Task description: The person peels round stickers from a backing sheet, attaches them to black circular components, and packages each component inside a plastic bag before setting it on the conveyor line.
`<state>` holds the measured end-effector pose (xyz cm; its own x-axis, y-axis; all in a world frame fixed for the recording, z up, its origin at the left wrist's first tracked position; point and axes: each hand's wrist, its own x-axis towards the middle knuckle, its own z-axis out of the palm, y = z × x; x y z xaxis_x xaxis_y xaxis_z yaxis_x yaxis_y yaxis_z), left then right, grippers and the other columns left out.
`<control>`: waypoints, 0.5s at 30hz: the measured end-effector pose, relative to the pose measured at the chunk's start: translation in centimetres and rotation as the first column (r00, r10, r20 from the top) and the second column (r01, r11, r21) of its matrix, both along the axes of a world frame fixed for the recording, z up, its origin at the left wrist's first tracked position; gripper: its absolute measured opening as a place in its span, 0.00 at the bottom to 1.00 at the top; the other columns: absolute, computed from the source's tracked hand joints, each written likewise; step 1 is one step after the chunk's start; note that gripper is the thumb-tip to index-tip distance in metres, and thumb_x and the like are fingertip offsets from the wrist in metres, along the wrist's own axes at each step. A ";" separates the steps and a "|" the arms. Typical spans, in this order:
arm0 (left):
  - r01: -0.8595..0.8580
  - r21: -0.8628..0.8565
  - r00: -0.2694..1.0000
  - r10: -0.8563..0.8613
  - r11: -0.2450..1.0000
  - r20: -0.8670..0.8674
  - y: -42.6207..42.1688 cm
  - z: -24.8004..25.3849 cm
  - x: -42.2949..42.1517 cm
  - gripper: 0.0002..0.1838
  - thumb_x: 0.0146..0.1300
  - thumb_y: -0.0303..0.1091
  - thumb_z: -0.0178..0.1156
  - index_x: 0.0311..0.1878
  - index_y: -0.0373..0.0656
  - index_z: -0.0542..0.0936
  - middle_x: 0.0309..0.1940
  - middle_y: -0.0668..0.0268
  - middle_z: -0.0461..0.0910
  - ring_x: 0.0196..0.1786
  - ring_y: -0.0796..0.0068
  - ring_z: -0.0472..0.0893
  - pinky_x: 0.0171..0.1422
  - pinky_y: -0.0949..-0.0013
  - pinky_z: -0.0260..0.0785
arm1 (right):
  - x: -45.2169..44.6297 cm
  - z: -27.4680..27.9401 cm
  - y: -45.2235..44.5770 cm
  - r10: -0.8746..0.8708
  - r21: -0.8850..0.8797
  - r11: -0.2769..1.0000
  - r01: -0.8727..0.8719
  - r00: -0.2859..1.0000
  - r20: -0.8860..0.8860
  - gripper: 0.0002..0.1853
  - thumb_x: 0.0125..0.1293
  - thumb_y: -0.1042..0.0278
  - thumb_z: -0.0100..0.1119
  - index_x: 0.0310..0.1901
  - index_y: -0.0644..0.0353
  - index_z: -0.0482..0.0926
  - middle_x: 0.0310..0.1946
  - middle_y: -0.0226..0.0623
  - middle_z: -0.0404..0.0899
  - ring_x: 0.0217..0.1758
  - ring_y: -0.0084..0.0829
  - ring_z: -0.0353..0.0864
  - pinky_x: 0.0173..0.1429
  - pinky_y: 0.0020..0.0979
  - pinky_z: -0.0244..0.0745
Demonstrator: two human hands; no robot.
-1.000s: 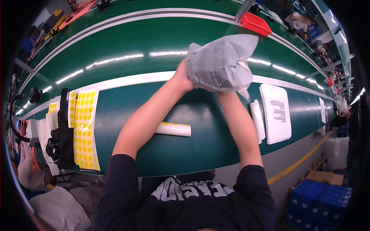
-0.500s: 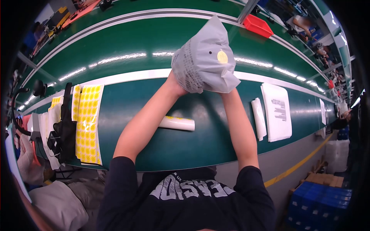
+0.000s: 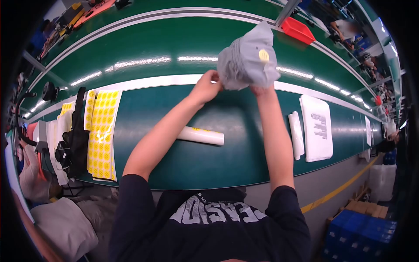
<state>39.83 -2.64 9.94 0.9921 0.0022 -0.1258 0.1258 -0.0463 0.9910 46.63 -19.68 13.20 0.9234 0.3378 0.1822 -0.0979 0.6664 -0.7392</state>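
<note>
A grey printed plastic bag [image 3: 248, 61] with a round yellow sticker [image 3: 264, 55] is held up over the far edge of the green work surface [image 3: 218, 166]. My right hand [image 3: 263, 88] grips its lower right side, fingers mostly hidden behind the bag. At the bag's lower left, my left hand [image 3: 208, 86] has its fingers bent together close to the bag's edge; whether they pinch it is too small to tell. A white roll with yellow marks [image 3: 203, 136] lies below, partly behind my left forearm.
Yellow sticker sheets [image 3: 102, 135] and a black strap [image 3: 77, 144] lie at the left. To the right are a rolled white bag [image 3: 296, 135] and a stack of white printed bags [image 3: 316, 129]. A red tray [image 3: 298, 30] stands at the back. People are in the distance.
The bag has turned and moved right, bringing its yellow sticker into view. My left hand has come out from behind the bag to its lower left; my right hand still supports it.
</note>
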 end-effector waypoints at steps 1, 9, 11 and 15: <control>-0.011 0.046 0.999 0.010 0.999 0.041 0.9 0.4 -0.6 0.18 0.58 0.30 0.57 0.51 0.36 0.71 0.44 0.62 0.76 0.39 0.75 0.78 0.45 0.73 0.68 | 1.4 -0.4 -0.6 -0.043 0.015 0.999 0.046 0.988 -0.149 0.22 0.69 0.64 0.46 0.62 0.57 0.61 0.60 0.39 0.66 0.60 0.36 0.70 0.63 0.38 0.69; -0.105 0.187 0.979 0.068 0.977 0.194 7.1 1.4 -9.7 0.14 0.61 0.29 0.56 0.50 0.37 0.72 0.44 0.63 0.76 0.45 0.76 0.75 0.49 0.73 0.67 | 12.5 -6.7 -4.8 -0.436 -0.311 0.891 0.329 0.810 -0.392 0.11 0.57 0.83 0.54 0.43 0.72 0.73 0.42 0.48 0.76 0.42 0.41 0.80 0.42 0.36 0.81; -0.269 0.274 0.933 0.180 0.923 0.311 7.8 0.5 -12.1 0.14 0.61 0.28 0.56 0.49 0.37 0.73 0.44 0.63 0.76 0.46 0.75 0.75 0.50 0.72 0.67 | 13.5 -7.3 -5.0 -0.492 -0.410 0.847 0.338 0.790 -0.366 0.09 0.58 0.84 0.52 0.41 0.72 0.74 0.41 0.48 0.76 0.41 0.41 0.80 0.41 0.36 0.80; -0.523 0.210 0.836 0.450 0.826 0.314 7.5 -1.4 -15.6 0.12 0.59 0.29 0.57 0.46 0.37 0.74 0.44 0.61 0.77 0.47 0.70 0.76 0.50 0.69 0.67 | 15.4 -7.6 -5.1 -0.532 -0.456 0.807 0.375 0.796 -0.288 0.07 0.55 0.82 0.54 0.38 0.69 0.76 0.36 0.42 0.77 0.36 0.38 0.79 0.34 0.36 0.76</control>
